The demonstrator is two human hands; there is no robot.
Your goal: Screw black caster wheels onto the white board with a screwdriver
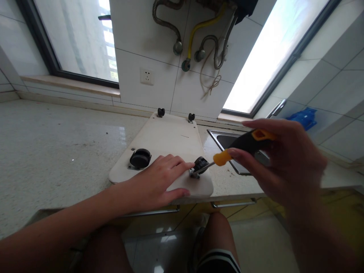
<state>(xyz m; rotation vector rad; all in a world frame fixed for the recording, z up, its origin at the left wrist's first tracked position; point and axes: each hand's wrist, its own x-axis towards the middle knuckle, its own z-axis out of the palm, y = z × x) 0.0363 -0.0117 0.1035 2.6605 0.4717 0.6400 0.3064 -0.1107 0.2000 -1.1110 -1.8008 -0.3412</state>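
Observation:
A white board (173,138) with rounded corners lies on the countertop, with black caster wheels at its corners. My left hand (167,176) rests flat on the board with fingers spread, its index fingertip at the near right caster (201,164). In my right hand (280,159) is a screwdriver (244,144) with a black and yellow handle. Its shaft slants down to the metal plate of that caster; the tip and any screw there are too small to make out. The near left caster (140,158) stands beside my left forearm.
A steel sink (224,148) is set into the counter (71,151) on the right, with a faucet (277,109) and a blue object (304,117) behind it. Hoses and a yellow pipe (196,28) hang on the tiled wall. Cabinet handles (234,204) project below the counter edge.

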